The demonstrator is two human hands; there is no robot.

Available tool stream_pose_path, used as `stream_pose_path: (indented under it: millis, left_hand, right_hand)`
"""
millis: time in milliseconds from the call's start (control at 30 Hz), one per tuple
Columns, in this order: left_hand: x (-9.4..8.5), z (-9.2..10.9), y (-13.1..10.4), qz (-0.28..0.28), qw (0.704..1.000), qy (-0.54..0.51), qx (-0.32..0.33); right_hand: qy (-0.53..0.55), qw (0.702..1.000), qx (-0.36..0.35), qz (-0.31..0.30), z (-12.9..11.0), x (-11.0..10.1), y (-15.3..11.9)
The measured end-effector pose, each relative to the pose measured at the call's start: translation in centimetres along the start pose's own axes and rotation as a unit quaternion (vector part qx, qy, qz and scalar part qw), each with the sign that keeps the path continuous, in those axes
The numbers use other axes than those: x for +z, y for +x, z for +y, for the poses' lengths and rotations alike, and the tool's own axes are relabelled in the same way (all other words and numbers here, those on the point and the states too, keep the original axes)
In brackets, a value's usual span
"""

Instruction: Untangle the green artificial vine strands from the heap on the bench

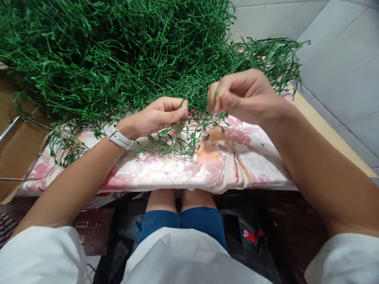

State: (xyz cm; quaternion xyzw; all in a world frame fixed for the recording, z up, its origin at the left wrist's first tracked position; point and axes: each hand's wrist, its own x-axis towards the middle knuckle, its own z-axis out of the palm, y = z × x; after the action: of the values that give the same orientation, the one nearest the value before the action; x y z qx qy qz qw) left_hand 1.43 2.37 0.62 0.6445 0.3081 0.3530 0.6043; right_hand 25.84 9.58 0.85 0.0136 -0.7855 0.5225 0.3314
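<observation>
A big heap of thin green stems with small knobbed tips (127, 51) fills the far side of the table. My left hand (160, 115), with a white watch strap (121, 137) on its wrist, is closed in a pinch at the near edge of the heap, and a green stem shows at its fingertips. Higher and to the right, my right hand (244, 96) pinches another thin green stem, which curls up past the thumb. Loose stems (189, 142) lie in a small tangle below and between both hands.
A floral cloth (166, 173) covers the table. At the left stands a brown cardboard piece (23, 157) beside metal rods. White cords (229, 173) lie near the front edge. Tiled wall (340, 51) rises at the right. A dark phone-like object (232, 228) is below the table.
</observation>
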Motion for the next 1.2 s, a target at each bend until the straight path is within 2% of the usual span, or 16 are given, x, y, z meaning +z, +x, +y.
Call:
stream_pose_path:
  millis: [133,267,367,467,533,567,633,700,800,867,967,1100,1200]
  left_hand:
    - [-0.1,-0.1,0.1,0.045,0.999,0.006,-0.012]
    - [-0.4,-0.1,0.2,0.062,0.998,0.013,0.008]
    - [-0.5,-0.1,0.3,0.062,0.998,-0.003,0.022]
    - [-0.4,0.2,0.3,0.065,0.998,-0.005,0.025]
    - [-0.3,0.3,0.3,0.068,0.998,0.003,0.019]
    - [-0.2,0.3,0.2,0.068,0.998,0.009,0.014]
    - [-0.1,0.4,0.2,0.072,0.997,0.019,0.004]
    - [0.0,0.4,0.2,0.075,0.997,0.031,-0.003]
    - [0.0,0.3,0.2,0.079,0.996,0.048,-0.004]
    - [0.1,0.1,0.3,0.080,0.995,0.057,-0.007]
    - [0.1,-0.2,0.2,0.076,0.994,0.073,-0.033]
    - [0.3,-0.3,0.2,0.072,0.991,0.096,-0.051]
    - [0.2,-0.2,0.3,0.054,0.993,0.093,-0.056]
  right_hand:
    - [-0.036,0.986,0.010,0.165,0.5,-2.6,0.1]
    - [-0.117,0.940,0.045,0.317,1.1,-3.8,0.2]
    - [-0.160,0.910,0.075,0.376,2.1,-4.5,0.1]
    - [-0.240,0.886,0.058,0.393,3.2,-5.2,-0.1]
    - [-0.297,0.874,0.028,0.383,3.7,-5.2,-0.2]
    - [-0.310,0.878,0.014,0.364,3.7,-4.9,-0.2]
    - [-0.293,0.914,0.009,0.281,3.3,-3.9,-0.2]
    - [-0.253,0.953,0.019,0.165,2.5,-2.4,-0.2]
    - [-0.247,0.968,0.017,0.052,1.5,-0.3,0.0]
    - [-0.275,0.961,0.013,0.025,1.1,0.7,0.0]
    - [-0.307,0.951,0.021,0.020,1.1,1.5,0.2]
    - [-0.333,0.942,0.017,0.033,1.7,1.6,0.3]
    - [-0.318,0.948,0.007,0.016,1.9,1.3,0.3]
